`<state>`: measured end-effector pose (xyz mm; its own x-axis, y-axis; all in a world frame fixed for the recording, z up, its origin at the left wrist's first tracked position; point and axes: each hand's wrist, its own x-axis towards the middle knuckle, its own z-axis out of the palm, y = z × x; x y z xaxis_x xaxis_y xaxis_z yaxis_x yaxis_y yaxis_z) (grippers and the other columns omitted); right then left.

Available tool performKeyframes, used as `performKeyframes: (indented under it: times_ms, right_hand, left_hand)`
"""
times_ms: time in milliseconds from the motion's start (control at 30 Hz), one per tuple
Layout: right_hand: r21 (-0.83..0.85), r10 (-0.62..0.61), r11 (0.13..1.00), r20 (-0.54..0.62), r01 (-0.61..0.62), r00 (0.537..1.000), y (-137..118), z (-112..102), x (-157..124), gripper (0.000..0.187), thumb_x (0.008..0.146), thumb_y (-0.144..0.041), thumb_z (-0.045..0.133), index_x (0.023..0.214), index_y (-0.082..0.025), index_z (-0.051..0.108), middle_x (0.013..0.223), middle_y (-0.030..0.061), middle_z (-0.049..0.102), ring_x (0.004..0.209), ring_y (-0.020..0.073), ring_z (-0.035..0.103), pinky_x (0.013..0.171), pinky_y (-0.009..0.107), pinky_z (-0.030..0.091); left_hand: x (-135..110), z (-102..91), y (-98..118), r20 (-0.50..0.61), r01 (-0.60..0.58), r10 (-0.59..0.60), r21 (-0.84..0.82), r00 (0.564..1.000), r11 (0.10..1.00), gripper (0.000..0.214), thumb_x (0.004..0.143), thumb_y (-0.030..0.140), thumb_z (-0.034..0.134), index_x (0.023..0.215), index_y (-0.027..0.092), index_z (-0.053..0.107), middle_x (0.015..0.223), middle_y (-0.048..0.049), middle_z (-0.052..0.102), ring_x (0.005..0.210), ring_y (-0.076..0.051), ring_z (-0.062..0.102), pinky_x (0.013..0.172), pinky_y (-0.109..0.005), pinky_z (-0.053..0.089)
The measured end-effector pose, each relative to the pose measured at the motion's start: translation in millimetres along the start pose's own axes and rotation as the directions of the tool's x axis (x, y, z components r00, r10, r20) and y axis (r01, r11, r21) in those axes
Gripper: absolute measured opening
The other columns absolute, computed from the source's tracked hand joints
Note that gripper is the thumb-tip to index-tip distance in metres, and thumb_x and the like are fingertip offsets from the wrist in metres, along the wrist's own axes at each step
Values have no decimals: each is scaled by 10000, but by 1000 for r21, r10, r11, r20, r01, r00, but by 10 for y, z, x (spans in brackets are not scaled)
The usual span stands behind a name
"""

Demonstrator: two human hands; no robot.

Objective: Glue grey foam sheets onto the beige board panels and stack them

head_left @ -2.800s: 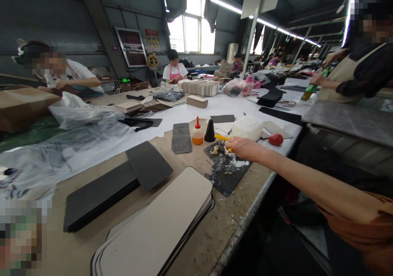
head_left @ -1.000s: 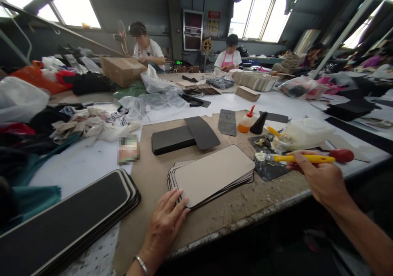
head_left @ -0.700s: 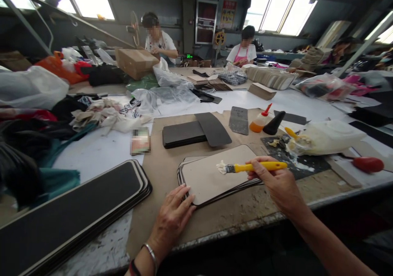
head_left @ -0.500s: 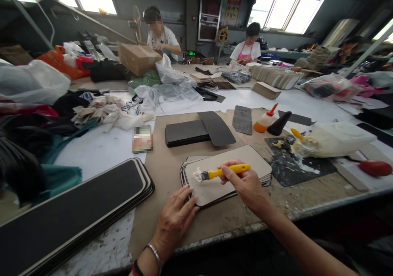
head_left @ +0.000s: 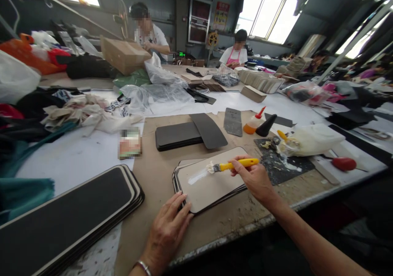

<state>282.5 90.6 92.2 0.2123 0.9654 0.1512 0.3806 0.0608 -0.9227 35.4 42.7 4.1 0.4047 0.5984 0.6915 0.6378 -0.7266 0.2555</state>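
In my right hand (head_left: 253, 178) is a paintbrush (head_left: 238, 164) with a yellow handle, gripped between thumb and fingers. Its bristles carry thick cream-white paste and touch the top beige board (head_left: 211, 186) of a stack with rounded corners and dark edges. A wet white streak (head_left: 198, 175) runs left from the bristles. My left hand (head_left: 168, 223) lies with its fingers stretched out, fingertips on the near left corner of the stack. Behind the stack, dark grey boards (head_left: 179, 135) are piled, one lying askew on top.
Long black boards (head_left: 82, 210) are stacked at left. To the right are a paste-smeared dark sheet (head_left: 285, 171), a whitish container (head_left: 319, 139) with another yellow-handled brush, a red-tipped bottle (head_left: 251, 122) and a red-handled tool (head_left: 344, 164). Two people work across the table.
The paintbrush has moved right across the top board, leaving a white streak of paste. My left hand stays at the board's corner. The whole view has shifted, so most things appear further left.
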Motion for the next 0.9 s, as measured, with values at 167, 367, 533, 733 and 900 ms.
performKeyframes:
  times_ms: [167,367,533,733,900]
  right_hand:
    - [134,-53,991,179,29,982,-144,390,-72,285,788,-460,562,809,-176,565,701,5,576,558,123,588,555,252,510]
    - [-101,-47,994,-31,44,998,180,-66,227,351,764,-515,555,827,-171,578,721,28,615,558,153,616,538,271,509]
    - [-390,-96,921,-233,-3,968,426,-696,414,307,782,-474,521,815,-175,582,768,50,649,556,170,629,571,298,506]
    - [-628,-307,764,-155,147,939,341,-802,217,194,813,-363,501,767,-190,576,780,55,645,659,192,627,675,324,491]
    - [-597,-463,703,29,387,886,169,-339,-137,105,854,-241,473,826,-188,560,804,64,621,782,186,605,754,312,482]
  left_hand:
    - [-8,14,-31,-6,-31,31,11,1000,999,222,830,131,518,1034,149,603,1090,-121,617,1068,-226,567,836,-340,535]
    - [-62,30,-84,2,-66,66,42,998,997,234,823,148,534,1045,162,607,1108,-111,615,1074,-224,568,846,-314,523]
    - [-68,47,-75,-11,-60,61,34,998,998,242,815,143,552,1052,153,601,1102,-119,608,1080,-233,558,846,-333,519]
    - [-49,44,-55,-13,-49,50,30,999,998,229,836,147,518,1051,143,596,1098,-123,599,1052,-234,569,830,-358,525]
    - [-32,36,-32,-30,-47,48,30,998,998,217,833,150,524,1040,142,589,1087,-126,584,1039,-239,565,820,-370,528]
